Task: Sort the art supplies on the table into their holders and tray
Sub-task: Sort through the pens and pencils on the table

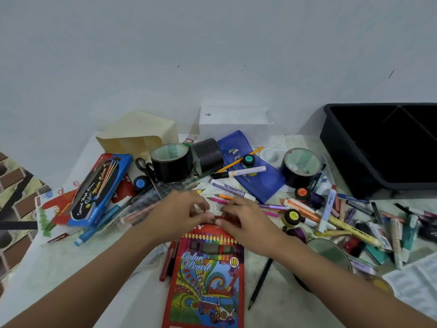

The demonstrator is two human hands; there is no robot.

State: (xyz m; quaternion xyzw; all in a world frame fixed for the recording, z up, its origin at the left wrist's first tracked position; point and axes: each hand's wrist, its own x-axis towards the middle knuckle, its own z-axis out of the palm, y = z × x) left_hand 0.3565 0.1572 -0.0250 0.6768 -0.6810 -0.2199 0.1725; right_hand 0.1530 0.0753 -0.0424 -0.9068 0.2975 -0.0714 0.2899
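As the head view shows it, the sorting has barely begun. Both hands meet at the far end of the red box [208, 275], which lies flat at the near middle of the table [59, 268]. The left hand [179, 216] and the right hand [246, 223] each pinch its top flap with curled fingers, though blur hides whether the flap is open.

The tray [338, 150] stands at the far right. Its dark inside shows only dividers, as far as I can tell. The holder [139, 136] lies on its side at the far left, with nothing visible in it.

Everything else lies loose between them: tape rolls [171, 162], scissors [145, 166], a pouch [250, 176], a blue box [101, 188], paint pots [292, 216] and a heap of markers [354, 223] on the right. A black pencil [260, 285] lies just right of the red box, and red pens [168, 261] lie along its left edge.

I judge that nearly all of the job is left.
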